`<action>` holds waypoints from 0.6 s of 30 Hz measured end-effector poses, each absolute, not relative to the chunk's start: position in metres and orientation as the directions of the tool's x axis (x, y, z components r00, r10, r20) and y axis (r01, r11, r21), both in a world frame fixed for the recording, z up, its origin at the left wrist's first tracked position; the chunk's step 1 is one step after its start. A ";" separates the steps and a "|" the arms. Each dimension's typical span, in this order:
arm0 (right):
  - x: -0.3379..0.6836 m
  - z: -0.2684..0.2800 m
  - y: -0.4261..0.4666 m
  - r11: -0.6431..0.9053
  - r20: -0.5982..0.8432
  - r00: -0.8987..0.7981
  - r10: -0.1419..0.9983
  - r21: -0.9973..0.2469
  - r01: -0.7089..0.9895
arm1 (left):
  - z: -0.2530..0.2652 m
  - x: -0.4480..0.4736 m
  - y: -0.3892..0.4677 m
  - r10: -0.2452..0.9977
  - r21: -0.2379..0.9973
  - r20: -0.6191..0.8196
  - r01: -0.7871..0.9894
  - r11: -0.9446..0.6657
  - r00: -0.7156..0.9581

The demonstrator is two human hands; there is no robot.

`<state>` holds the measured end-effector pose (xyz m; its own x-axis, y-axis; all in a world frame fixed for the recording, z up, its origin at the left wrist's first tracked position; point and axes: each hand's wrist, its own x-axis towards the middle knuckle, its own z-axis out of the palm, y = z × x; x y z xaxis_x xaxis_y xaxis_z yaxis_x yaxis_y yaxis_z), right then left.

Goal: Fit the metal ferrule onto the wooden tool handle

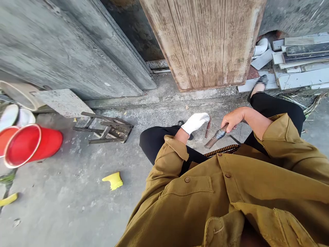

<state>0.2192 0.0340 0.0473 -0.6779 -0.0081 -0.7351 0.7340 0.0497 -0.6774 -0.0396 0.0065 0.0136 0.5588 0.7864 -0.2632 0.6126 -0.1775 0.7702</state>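
Here the right hand [233, 119] curls its fingers round a stick [217, 136]; the left hand [195, 122] arches, grip unclear.

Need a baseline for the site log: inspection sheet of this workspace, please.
Surface: worn grey concrete floor, mottled with pale patches.
Job's things: brown wooden-looking cylindrical stick, grey winding around it; reddish-brown narrow strip nearby.
Clutter: ragged yellow foam-like piece; dark weathered wooden stool-like frame; red round plastic-looking bucket.
Hands: white-gloved left hand near the stick, finger closure unclear; bare right hand gripping the stick.
Cables: nothing seen.
Surroundings: brown planked wooden panel; stack of flat white and dark boards.
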 end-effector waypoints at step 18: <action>0.239 0.055 0.053 0.132 -0.621 -0.265 0.738 -0.252 0.959 | 0.019 -0.034 0.002 0.754 0.781 -0.337 0.615 -0.111 0.564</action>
